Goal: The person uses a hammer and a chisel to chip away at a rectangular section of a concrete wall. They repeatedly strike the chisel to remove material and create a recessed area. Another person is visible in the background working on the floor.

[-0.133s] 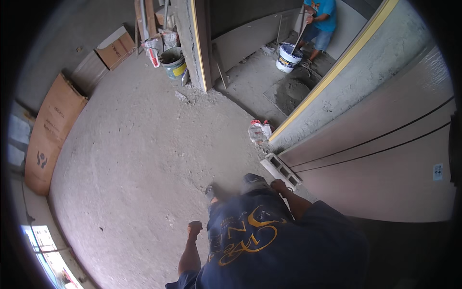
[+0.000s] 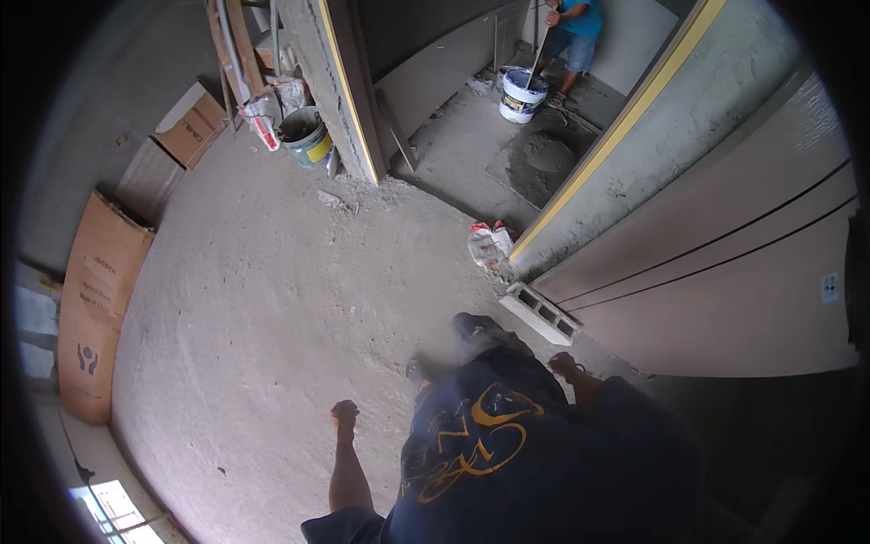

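My left hand (image 2: 344, 414) hangs out over the grey concrete floor (image 2: 263, 299), its fingers curled into a loose fist with nothing showing in it. On the other side of my dark printed shirt (image 2: 507, 453), my right hand (image 2: 565, 364) is held low with bent fingers. It looks small and a little blurred, and I see no object in it. Nearest to it, but apart from it, a hollow concrete block (image 2: 536, 319) lies on the floor against the wall. My feet show ahead of the shirt, one (image 2: 469, 328) farther forward.
Beyond a yellow-edged doorway (image 2: 616, 136), a person in blue (image 2: 573, 41) holds a long stick in a white bucket (image 2: 523, 96), beside wet mortar (image 2: 544, 163). A torn bag (image 2: 490, 243) lies by the doorway. A dirty bucket (image 2: 306, 136) and cardboard (image 2: 101, 308) stand at left.
My left hand has swung slightly outward and forward. The right hand has come back toward my side, away from the block. The whole view has shifted a little.
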A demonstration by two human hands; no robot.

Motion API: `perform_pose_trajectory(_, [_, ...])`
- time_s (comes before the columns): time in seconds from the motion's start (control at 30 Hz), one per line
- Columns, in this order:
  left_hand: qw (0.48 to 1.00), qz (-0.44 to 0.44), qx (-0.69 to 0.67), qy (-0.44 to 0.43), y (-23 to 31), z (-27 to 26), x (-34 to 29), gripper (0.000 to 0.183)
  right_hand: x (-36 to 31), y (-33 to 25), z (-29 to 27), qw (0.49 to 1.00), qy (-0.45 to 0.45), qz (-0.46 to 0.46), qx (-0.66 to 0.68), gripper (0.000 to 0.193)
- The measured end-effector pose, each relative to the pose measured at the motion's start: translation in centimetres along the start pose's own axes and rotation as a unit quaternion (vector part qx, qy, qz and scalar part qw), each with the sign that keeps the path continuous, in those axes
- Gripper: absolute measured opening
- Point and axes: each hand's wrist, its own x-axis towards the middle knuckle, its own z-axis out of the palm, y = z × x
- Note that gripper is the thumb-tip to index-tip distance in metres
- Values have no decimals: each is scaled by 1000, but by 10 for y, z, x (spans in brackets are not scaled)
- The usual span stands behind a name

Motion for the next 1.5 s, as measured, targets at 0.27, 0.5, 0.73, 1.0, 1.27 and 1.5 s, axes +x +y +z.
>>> perform_pose_trajectory(0.27, [994,-82,-41,58,146,1,118,24,-11,-117,58,963,-73,-137,219,28])
perform_pose_trajectory(0.5, [904,148,255,-310,135,59,217,25,225,-218,33,967,-240,-85,-24,27])
perform_pose_trajectory(0.73, [948,14,286,-142,280,157,330,11,398,-292,-98,952,129,-111,253,25])
perform_pose_trajectory(1.0, [834,25,434,-340,389,244,471,13,401,-393,-146,927,128,-89,341,27])
perform_pose_trajectory(1.27, [808,-104,277,-509,473,373,634,17,352,-319,-38,878,76,330,340,21])
perform_pose_trajectory(1.5, [779,66,341,-522,602,533,680,16,377,-317,-15,866,155,262,396,34])
